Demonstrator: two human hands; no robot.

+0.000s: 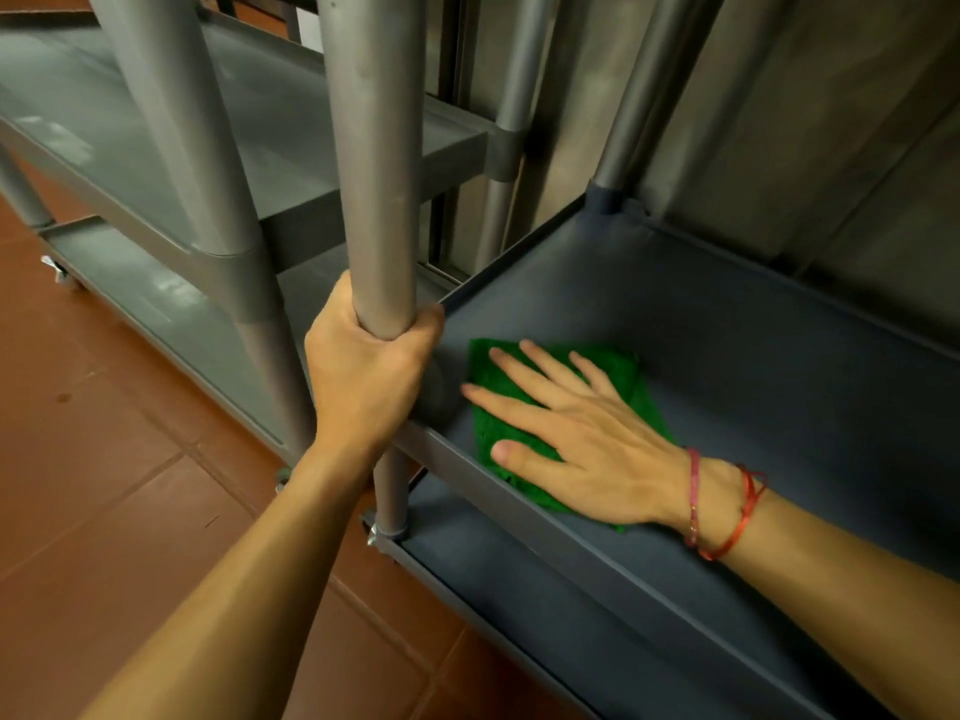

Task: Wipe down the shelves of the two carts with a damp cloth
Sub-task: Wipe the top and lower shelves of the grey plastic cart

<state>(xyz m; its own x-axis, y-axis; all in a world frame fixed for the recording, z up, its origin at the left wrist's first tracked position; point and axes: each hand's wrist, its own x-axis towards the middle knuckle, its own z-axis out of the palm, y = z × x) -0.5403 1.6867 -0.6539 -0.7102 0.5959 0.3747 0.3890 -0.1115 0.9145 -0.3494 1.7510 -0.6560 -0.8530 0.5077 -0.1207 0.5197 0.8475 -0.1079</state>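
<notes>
Right hand flat on green cloth

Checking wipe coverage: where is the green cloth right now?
In the head view, mid-frame, the green cloth lies under the right hand on the dark grey cart shelf, in its left corner beside the metal post the left hand grips.

No text, label, brand, number or sign can be read anywhere in the view.
</notes>
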